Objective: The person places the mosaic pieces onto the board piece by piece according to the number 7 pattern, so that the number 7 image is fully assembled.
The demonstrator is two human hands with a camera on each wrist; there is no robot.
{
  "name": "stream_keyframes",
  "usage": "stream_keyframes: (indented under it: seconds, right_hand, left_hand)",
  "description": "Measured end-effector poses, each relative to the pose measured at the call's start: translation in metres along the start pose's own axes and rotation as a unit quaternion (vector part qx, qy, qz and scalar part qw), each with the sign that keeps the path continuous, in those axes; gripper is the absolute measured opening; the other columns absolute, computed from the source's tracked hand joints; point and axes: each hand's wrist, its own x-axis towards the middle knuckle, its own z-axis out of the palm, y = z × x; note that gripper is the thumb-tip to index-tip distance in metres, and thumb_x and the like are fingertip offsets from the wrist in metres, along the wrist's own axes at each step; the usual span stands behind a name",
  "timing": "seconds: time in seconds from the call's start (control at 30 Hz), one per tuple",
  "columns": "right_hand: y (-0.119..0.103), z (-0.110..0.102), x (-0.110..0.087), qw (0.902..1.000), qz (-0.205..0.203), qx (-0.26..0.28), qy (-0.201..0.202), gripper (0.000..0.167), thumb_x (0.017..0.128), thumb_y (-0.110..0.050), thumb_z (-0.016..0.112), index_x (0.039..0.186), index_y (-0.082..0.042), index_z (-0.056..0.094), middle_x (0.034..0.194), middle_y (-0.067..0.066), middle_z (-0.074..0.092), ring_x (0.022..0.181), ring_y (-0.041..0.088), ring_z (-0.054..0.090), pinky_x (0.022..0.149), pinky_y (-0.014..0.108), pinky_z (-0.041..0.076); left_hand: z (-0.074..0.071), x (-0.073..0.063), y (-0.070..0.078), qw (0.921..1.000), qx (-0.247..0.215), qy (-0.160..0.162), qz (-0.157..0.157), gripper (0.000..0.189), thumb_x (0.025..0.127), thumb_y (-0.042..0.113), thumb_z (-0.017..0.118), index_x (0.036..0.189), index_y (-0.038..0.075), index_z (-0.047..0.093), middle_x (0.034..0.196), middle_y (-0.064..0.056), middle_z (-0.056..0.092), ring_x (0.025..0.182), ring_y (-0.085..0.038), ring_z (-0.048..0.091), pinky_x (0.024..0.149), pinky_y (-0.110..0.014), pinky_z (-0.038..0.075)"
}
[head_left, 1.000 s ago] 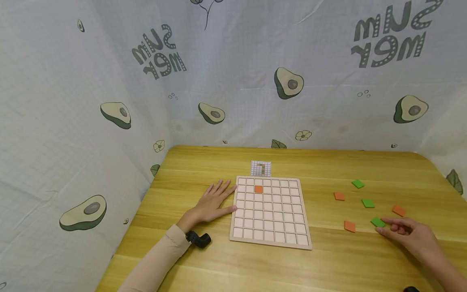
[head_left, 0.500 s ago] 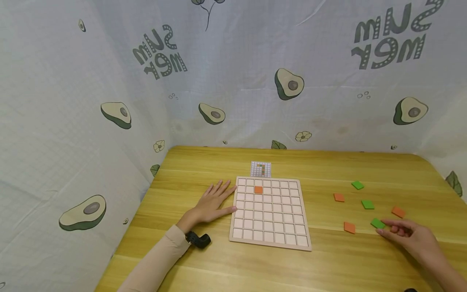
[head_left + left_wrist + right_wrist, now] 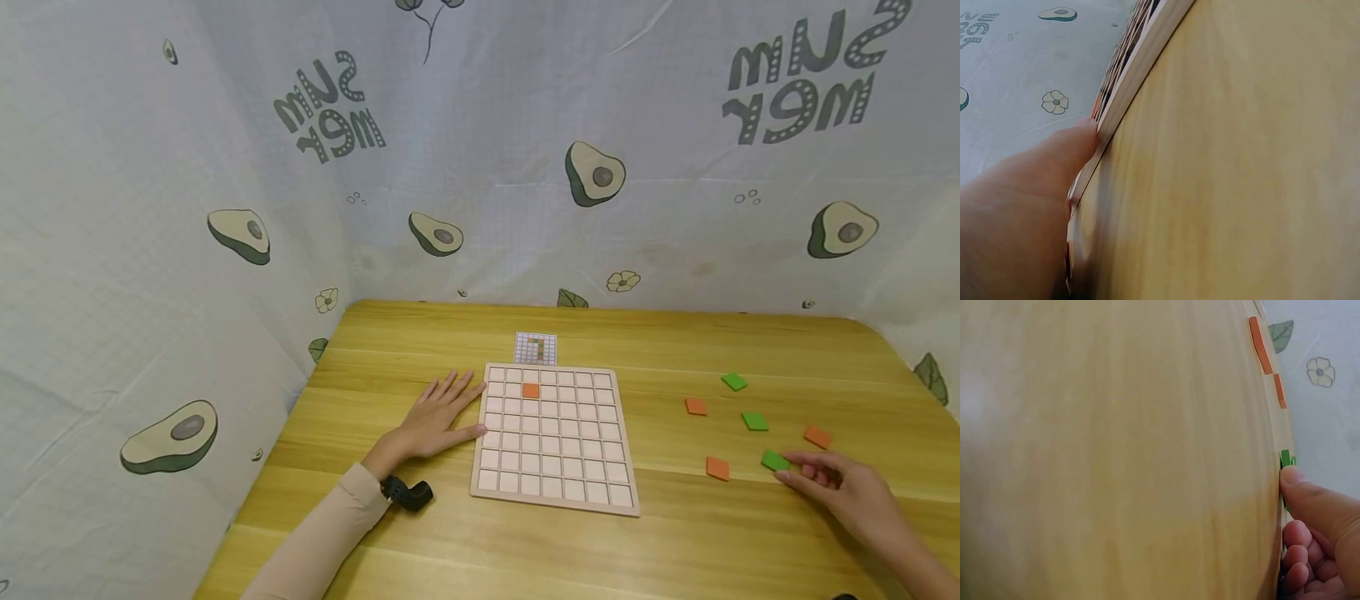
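My left hand (image 3: 435,423) lies flat on the table with fingers spread, its thumb and index fingertips touching the left edge of a pale wooden grid board (image 3: 551,502). In the left wrist view, the thumb (image 3: 1072,147) rests against the board's side. One orange square tile (image 3: 531,391) sits in a cell of the second row from the top. Out at the right, my right hand (image 3: 847,492) pinches a green square tile (image 3: 774,460) by its right corner between thumb and index finger, low at the tabletop. The right wrist view shows that green tile (image 3: 1285,460) edge-on beside the thumb.
Around the right hand lie loose tiles: green ones (image 3: 734,382) (image 3: 754,421) and orange ones (image 3: 696,407) (image 3: 717,468) (image 3: 817,437). A small printed pattern card (image 3: 536,347) touches the board's far edge. Patterned cloth (image 3: 510,167) hangs behind the wooden table (image 3: 420,550).
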Motion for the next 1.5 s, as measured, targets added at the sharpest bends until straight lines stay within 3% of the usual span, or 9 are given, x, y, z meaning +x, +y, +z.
stream_keyframes:
  seconds: [0.37,0.67,0.93,1.13,1.5]
  right_hand:
    - [-0.001,-0.003,0.002,0.9998,0.015,-0.001,-0.013,0.046,0.097,-0.022,0.068,0.117,0.019,0.061,0.077,-0.003,0.054,0.064,0.006,0.042,0.052,0.023,0.037]
    - [-0.007,-0.009,0.005,0.9996,0.015,-0.005,-0.024,0.049,0.097,-0.027,0.068,0.121,0.016,0.061,0.080,-0.001,0.056,0.065,0.007,0.045,0.053,0.024,0.039]
    - [-0.015,-0.013,0.011,0.9995,-0.026,-0.017,0.001,0.039,0.097,-0.018,0.068,0.114,0.017,0.063,0.075,-0.002,0.052,0.062,0.004,0.049,0.051,0.023,0.043]
    - [-0.021,-0.015,0.015,0.9993,-0.031,-0.022,-0.004,0.039,0.098,-0.018,0.067,0.116,0.017,0.063,0.077,-0.001,0.054,0.063,0.001,0.051,0.051,0.023,0.044]
    - [-0.043,-0.018,0.022,0.9991,-0.028,-0.030,-0.012,0.041,0.098,-0.022,0.067,0.119,0.014,0.063,0.080,0.002,0.056,0.061,0.011,0.047,0.048,0.027,0.035]
  left_hand:
    - [0.002,0.001,-0.001,1.0000,0.007,0.005,0.003,0.076,0.100,0.064,0.037,0.162,0.026,0.013,0.167,-0.004,0.004,0.152,-0.027,-0.003,0.120,-0.051,-0.002]
    - [0.001,0.001,0.000,0.9999,0.006,0.007,0.005,0.077,0.100,0.065,0.036,0.162,0.025,0.015,0.167,-0.005,0.005,0.152,-0.028,-0.002,0.120,-0.052,-0.001]
    - [-0.002,0.000,0.001,1.0000,0.003,0.002,0.003,0.077,0.100,0.064,0.038,0.162,0.025,0.015,0.167,-0.005,0.005,0.152,-0.028,-0.002,0.120,-0.052,-0.001]
    - [-0.001,0.000,0.000,1.0000,0.003,0.001,0.002,0.076,0.101,0.064,0.037,0.162,0.025,0.015,0.167,-0.004,0.004,0.152,-0.028,-0.003,0.120,-0.052,-0.002]
    - [-0.002,0.000,0.001,1.0000,-0.001,-0.001,-0.001,0.077,0.100,0.065,0.037,0.162,0.026,0.013,0.167,-0.004,0.003,0.152,-0.025,-0.004,0.120,-0.050,-0.003]
